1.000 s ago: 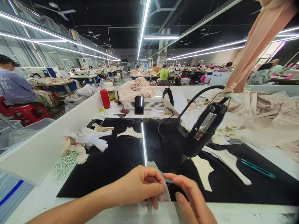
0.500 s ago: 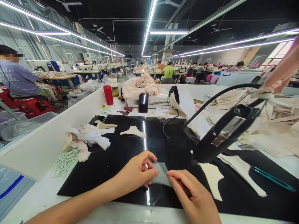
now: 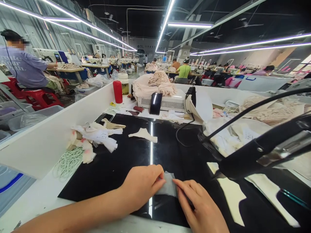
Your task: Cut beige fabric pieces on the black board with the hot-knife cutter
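Observation:
A small piece of sheer, pale grey fabric (image 3: 168,187) lies between my hands, low over the glossy black work surface (image 3: 131,155). My left hand (image 3: 143,187) is closed, its thumb and forefinger pinching the fabric's left side. At the right edge, my right hand (image 3: 198,202) grips the same piece between thumb and fingertips. Its other fingers are curled and partly hidden. Right of my hands lies a cream cut fabric piece (image 3: 230,197). Farther off, a white cut piece (image 3: 143,134) rests flat on the black surface.
A black lamp-like arm (image 3: 257,152) reaches in from the right, with teal tweezers (image 3: 295,198) beyond it. White scraps (image 3: 102,134) and pale green cord (image 3: 70,161) lie at left. A phone (image 3: 155,103) leans on a white machine (image 3: 173,104) near a red can (image 3: 118,92).
The view has shifted slightly, and the black arm appears larger and nearer. My left hand's fingers have closed more tightly on the sheer fabric; my right hand keeps its pinch.

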Available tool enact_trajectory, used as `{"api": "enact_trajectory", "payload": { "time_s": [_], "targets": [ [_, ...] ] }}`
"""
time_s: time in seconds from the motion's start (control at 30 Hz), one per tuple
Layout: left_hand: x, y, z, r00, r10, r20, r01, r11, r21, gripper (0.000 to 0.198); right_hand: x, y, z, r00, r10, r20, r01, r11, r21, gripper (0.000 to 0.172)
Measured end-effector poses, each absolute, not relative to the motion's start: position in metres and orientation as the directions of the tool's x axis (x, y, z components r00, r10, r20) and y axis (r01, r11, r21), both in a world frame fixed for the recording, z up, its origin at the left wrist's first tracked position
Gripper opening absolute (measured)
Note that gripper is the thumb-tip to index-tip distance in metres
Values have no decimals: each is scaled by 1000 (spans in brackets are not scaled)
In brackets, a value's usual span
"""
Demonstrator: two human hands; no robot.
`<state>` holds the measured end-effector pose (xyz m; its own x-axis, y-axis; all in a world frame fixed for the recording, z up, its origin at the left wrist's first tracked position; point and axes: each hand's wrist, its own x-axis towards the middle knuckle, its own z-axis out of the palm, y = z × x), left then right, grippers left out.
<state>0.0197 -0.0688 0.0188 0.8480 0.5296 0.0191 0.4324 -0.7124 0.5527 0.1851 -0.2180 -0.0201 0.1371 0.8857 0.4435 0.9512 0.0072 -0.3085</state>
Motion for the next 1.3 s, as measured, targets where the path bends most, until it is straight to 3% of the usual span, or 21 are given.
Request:
{"api": "enact_trajectory", "payload": {
  "time_s": [0.37,0.57,1.13,1.3],
  "targets": [
    [18,-72,14,881,468,70,416,-836,358,15,189,-213,-28,96,913,396,960,20,-279,30],
    [18,-72,13,881,469,62,422,-838,345,14,190,-212,-30,87,924,372,961,21,-276,29],
    [16,-73,9,885,454,102,410,-864,292,11,184,-206,-24,79,871,485,966,53,-253,29],
    [16,-73,8,892,373,257,334,-925,182,13,181,-206,-22,81,867,492,967,51,-249,29]
  ]
}}
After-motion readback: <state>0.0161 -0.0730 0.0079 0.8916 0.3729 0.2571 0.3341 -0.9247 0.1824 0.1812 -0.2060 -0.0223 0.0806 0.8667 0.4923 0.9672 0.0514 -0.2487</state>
